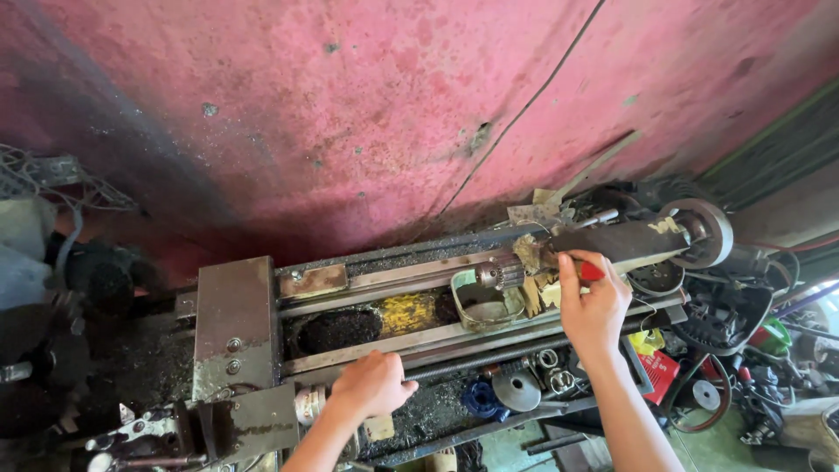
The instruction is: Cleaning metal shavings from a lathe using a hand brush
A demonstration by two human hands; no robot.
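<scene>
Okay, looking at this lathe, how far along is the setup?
Already there: a drill chuck sits on the tailstock, over a small tin on the bed. In hand: right hand holds a red-handled tool at the tailstock; left hand rests by the leadscrew. Left: no workpiece visible.

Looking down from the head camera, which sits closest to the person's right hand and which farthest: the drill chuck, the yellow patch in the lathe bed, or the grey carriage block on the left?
From the right hand:
1. Drill chuck, just left of the fingers.
2. Yellow patch, mid-bed, farther left.
3. Grey carriage block, far left end.
</scene>
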